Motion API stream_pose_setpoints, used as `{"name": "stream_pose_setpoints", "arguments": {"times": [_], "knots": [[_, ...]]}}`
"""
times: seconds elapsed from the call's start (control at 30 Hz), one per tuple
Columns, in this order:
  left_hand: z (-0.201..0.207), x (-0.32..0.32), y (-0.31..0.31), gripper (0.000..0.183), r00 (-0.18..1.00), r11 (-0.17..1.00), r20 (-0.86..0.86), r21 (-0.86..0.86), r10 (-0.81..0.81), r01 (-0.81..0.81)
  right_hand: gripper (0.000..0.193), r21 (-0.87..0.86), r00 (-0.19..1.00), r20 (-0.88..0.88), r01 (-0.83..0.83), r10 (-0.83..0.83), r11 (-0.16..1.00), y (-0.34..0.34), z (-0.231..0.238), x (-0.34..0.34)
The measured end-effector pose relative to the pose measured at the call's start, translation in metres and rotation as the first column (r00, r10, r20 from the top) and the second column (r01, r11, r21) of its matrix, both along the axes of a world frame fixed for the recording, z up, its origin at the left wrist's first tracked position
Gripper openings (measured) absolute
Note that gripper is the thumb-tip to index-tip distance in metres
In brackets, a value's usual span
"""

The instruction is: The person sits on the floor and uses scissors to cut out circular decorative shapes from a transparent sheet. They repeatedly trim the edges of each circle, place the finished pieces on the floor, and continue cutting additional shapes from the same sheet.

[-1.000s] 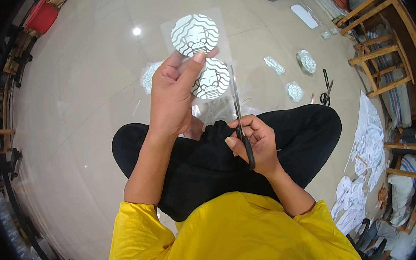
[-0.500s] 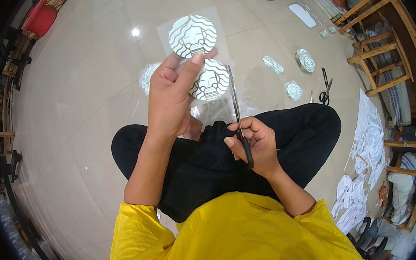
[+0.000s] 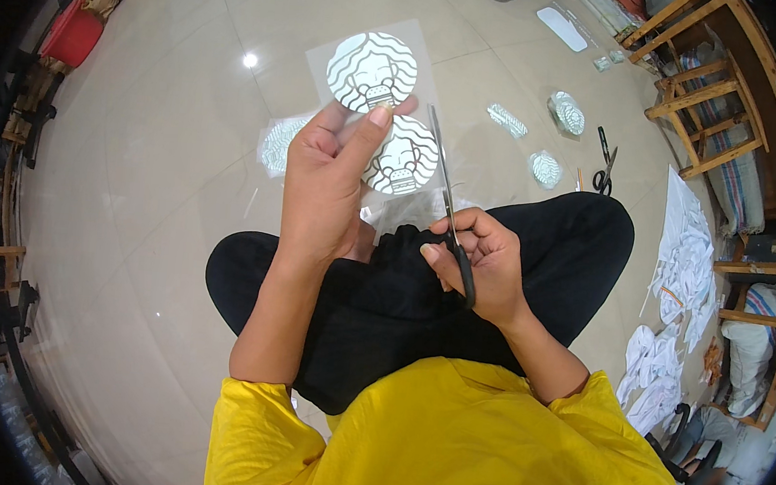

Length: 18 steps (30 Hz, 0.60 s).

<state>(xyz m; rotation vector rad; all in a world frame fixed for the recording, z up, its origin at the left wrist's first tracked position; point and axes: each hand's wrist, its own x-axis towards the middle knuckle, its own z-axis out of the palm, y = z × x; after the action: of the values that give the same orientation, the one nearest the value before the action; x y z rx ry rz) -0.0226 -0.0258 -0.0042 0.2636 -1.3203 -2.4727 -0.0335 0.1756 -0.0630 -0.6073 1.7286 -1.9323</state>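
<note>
Your left hand (image 3: 325,174) pinches a clear, flat sheet (image 3: 426,77) between thumb and fingers, held up over the floor (image 3: 165,179). It has two shiny white circles (image 3: 406,153), one above the other, full of wavy gray lines. Your right hand (image 3: 488,264) curls around black-handled scissors (image 3: 465,274), blades close together by the sheet's right edge.

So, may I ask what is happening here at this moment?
A person in a yellow top sits on the floor. The left hand holds a clear sheet with two pale round designs. The right hand holds black-handled scissors, pointing away from the body, beside the lower design. Pale patterned pieces and other scissors lie nearby.
</note>
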Motion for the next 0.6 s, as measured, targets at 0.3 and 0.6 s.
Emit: {"name": "stream_pose_setpoints", "arguments": {"times": [0.3,0.6], "knots": [[0.003,0.003,0.003,0.037,1.000,1.000,0.010,0.016,-0.027,0.027,0.027,-0.021,1.000,0.005,0.023,-0.023,1.000,-0.005,0.004,-0.005],[0.006,0.003,0.007,0.033,0.999,0.997,0.006,0.063,-0.032,0.032,0.028,-0.006,0.997,0.071,0.015,-0.014,1.000,-0.002,0.010,-0.006]]}}
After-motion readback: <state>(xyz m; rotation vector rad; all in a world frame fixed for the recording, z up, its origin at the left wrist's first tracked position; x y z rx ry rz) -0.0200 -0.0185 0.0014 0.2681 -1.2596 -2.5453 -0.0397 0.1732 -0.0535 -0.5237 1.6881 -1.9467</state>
